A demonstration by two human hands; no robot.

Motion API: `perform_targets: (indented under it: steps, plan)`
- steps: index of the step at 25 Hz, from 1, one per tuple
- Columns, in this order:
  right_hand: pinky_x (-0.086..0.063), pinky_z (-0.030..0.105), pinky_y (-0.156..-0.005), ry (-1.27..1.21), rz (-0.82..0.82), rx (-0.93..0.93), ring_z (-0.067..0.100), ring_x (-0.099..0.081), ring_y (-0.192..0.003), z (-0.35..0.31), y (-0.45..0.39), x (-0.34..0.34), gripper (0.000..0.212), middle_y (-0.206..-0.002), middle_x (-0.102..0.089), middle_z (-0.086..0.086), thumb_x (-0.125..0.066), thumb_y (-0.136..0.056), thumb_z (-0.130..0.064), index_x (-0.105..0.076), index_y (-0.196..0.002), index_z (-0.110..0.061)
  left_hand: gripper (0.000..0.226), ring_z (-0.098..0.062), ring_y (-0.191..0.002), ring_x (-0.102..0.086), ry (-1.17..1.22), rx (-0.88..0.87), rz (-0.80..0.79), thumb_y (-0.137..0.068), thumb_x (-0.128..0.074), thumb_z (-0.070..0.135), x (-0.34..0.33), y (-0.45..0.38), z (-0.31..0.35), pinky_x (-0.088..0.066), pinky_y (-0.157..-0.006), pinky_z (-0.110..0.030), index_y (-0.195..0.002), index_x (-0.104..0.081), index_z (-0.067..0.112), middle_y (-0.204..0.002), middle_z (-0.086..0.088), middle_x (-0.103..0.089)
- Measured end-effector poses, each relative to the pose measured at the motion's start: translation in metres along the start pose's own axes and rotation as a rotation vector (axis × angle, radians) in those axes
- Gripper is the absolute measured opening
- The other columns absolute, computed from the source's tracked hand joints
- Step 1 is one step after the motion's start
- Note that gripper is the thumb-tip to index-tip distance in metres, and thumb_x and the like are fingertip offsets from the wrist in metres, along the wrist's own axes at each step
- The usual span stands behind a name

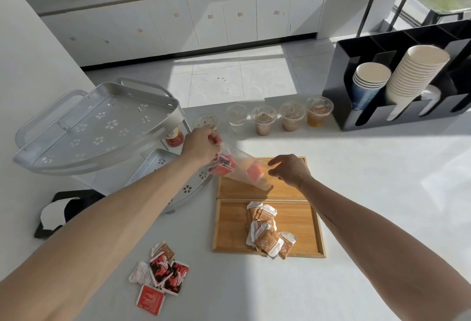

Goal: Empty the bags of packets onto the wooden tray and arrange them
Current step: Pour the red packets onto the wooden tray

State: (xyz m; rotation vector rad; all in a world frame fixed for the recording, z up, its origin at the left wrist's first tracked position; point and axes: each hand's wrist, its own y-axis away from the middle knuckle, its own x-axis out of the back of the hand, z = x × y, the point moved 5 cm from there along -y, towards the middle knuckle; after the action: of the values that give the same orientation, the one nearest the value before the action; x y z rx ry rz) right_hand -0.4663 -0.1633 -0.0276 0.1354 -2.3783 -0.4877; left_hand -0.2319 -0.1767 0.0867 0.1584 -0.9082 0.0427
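Clear bag (244, 167) of red packets: held slanted over the wooden tray's (317, 221) far compartment, low end nearly touching the wood, likely so contents slide out there. Left hand (200, 146) pinches the raised end; right hand (289, 169), fingers loosely spread, touches the lower end. Brown packets (267, 229): heaped in near compartment. Loose red packets (163, 278): on table, outside tray.

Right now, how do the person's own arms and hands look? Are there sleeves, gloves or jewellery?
Both arms are bare along all that shows, with no sleeve on them. The left hand and the right hand are bare too: no gloves, and no ring, watch or bracelet can be seen. At the bottom right corner a small pale grey edge shows, perhaps cloth; I cannot tell.
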Motion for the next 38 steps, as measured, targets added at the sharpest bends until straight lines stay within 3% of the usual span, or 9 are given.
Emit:
perform_targets:
  steps: [3,8,14,19,25,29,33,36,38]
  plan:
    - [-0.056,0.032,-0.069,-0.076,-0.011,-0.013,0.022,-0.067,-0.077,-0.001,-0.001,-0.004,0.026,-0.099,-0.073,0.009,-0.077,-0.080,-0.015,-0.075,-0.106,-0.018,0.012,-0.028,-0.088,-0.071,0.017,-0.049,-0.017,-0.080,-0.070,0.001,0.004,-0.005,0.018,-0.058,-0.085,-0.038,-0.083,-0.072,0.012,-0.076,0.000,-0.067]
    - [-0.049,0.025,-0.058,-0.148,-0.026,-0.044,0.017,-0.061,-0.069,0.000,-0.003,-0.008,0.029,-0.096,-0.074,0.010,-0.076,-0.081,-0.010,-0.073,-0.109,-0.015,0.008,-0.018,-0.060,-0.065,0.073,-0.109,-0.075,-0.080,-0.073,0.001,0.006,-0.004,0.043,-0.060,-0.073,-0.031,-0.080,-0.071,0.009,-0.078,-0.013,-0.072]
    - [-0.052,0.032,-0.074,-0.203,-0.038,-0.023,0.021,-0.066,-0.087,-0.001,-0.004,-0.010,0.031,-0.102,-0.074,0.009,-0.076,-0.079,-0.010,-0.072,-0.110,-0.016,0.006,-0.016,-0.066,-0.065,0.004,-0.159,-0.058,-0.081,-0.070,0.005,0.006,0.000,0.052,-0.058,-0.078,-0.031,-0.084,-0.073,0.010,-0.079,-0.010,-0.074]
    - [-0.057,0.039,-0.084,-0.224,-0.032,-0.009,0.021,-0.067,-0.084,-0.003,-0.002,-0.005,0.034,-0.100,-0.074,0.008,-0.077,-0.079,-0.014,-0.072,-0.112,-0.015,0.007,-0.018,-0.071,-0.068,0.009,-0.160,-0.055,-0.081,-0.069,0.005,0.012,-0.001,0.055,-0.059,-0.079,-0.032,-0.084,-0.072,0.011,-0.075,-0.006,-0.073]
    - [-0.045,0.022,-0.057,-0.257,0.031,0.005,0.015,-0.063,-0.070,-0.016,0.007,0.009,0.029,-0.091,-0.075,0.006,-0.076,-0.079,-0.008,-0.074,-0.106,-0.015,0.010,-0.014,-0.069,-0.063,-0.004,-0.195,-0.004,-0.082,-0.065,0.004,0.030,0.005,0.065,-0.050,-0.066,-0.021,-0.085,-0.072,0.011,-0.073,-0.002,-0.069]
    - [-0.048,0.029,-0.064,-0.289,0.073,-0.005,0.019,-0.066,-0.079,-0.016,0.015,0.022,0.020,-0.087,-0.074,0.004,-0.077,-0.078,-0.012,-0.076,-0.097,-0.018,0.011,-0.012,-0.074,-0.060,0.017,-0.190,0.018,-0.083,-0.064,0.008,0.041,0.016,0.060,-0.044,-0.061,-0.016,-0.088,-0.071,0.014,-0.072,0.006,-0.065]
    - [-0.045,0.028,-0.066,-0.321,0.066,0.067,0.015,-0.061,-0.084,-0.022,0.036,0.041,0.017,-0.095,-0.071,0.003,-0.075,-0.083,-0.024,-0.074,-0.097,-0.014,0.010,-0.014,-0.078,-0.058,0.225,-0.095,0.027,-0.088,-0.061,0.013,0.046,0.034,0.021,-0.046,-0.067,-0.024,-0.093,-0.067,0.021,-0.077,0.005,-0.063]
    - [-0.046,0.033,-0.078,-0.440,-0.009,0.114,0.016,-0.062,-0.094,-0.034,0.063,0.050,0.018,-0.100,-0.070,0.000,-0.067,-0.090,-0.022,-0.067,-0.106,-0.011,0.016,-0.012,-0.074,-0.055,0.484,0.006,-0.023,-0.092,-0.063,0.013,0.043,0.058,-0.012,-0.049,-0.066,-0.024,-0.106,-0.069,0.012,-0.078,0.004,-0.062]
    - [-0.048,0.039,-0.084,-0.488,-0.020,0.136,0.021,-0.067,-0.093,-0.044,0.082,0.047,0.019,-0.095,-0.074,0.001,-0.063,-0.094,-0.022,-0.062,-0.107,-0.009,0.011,-0.013,-0.073,-0.054,0.614,0.095,-0.026,-0.092,-0.064,0.015,0.041,0.077,-0.033,-0.048,-0.064,-0.023,-0.101,-0.069,0.011,-0.081,0.000,-0.062]
